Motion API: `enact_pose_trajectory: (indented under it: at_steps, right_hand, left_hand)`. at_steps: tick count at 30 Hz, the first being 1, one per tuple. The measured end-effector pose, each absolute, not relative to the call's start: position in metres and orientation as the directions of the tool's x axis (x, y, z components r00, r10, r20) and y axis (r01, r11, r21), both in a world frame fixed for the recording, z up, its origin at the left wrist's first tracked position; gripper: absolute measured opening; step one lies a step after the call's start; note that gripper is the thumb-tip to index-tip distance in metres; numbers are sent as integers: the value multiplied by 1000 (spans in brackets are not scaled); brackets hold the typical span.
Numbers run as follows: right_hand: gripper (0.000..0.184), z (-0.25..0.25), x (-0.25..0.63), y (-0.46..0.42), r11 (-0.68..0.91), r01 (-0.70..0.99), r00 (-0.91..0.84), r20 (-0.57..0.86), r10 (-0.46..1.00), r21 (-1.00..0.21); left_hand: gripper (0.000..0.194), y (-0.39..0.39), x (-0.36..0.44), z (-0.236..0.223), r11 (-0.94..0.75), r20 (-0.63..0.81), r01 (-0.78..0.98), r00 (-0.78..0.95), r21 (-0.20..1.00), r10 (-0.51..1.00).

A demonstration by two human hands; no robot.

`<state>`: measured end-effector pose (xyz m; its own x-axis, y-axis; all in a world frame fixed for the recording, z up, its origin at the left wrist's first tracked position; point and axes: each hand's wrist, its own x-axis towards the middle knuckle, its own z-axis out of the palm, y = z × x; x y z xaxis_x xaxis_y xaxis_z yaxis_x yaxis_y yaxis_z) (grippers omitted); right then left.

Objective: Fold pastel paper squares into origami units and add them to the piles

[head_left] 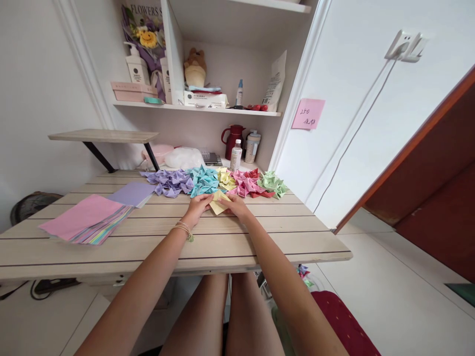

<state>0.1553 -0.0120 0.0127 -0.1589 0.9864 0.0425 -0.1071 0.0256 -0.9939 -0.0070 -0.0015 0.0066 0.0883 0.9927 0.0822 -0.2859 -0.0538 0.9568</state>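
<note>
Both grips are closed on one yellow sheet (219, 203), left hand (199, 205) and right hand (237, 204) at opposite sides, before the folded papers (245, 184) on the surface (148, 237); a bottle (236, 157) stands behind them.

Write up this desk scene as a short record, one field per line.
Left hand: fingers on the yellow paper
Right hand: fingers on its other side
Folded pieces: purple, blue, yellow, pink, red, green, in a row beyond the hands
Flat sheets: pink-topped stack, purple sheets
Behind: red jug, bottle, cup
</note>
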Motion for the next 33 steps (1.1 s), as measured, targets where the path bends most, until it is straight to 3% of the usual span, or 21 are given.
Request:
enact_pose_trajectory:
  at_steps: [10, 33]
  right_hand:
    - [28, 2, 161, -5, 194, 205, -37, 190, 981, -959]
    - [30, 3, 158, -9, 256, 451, -50, 262, 964, -855]
  left_hand:
    - [23, -7, 0, 7, -305, 281, 90, 214, 948, 935]
    - [15, -6, -1, -2, -435, 365, 210, 302, 876, 881]
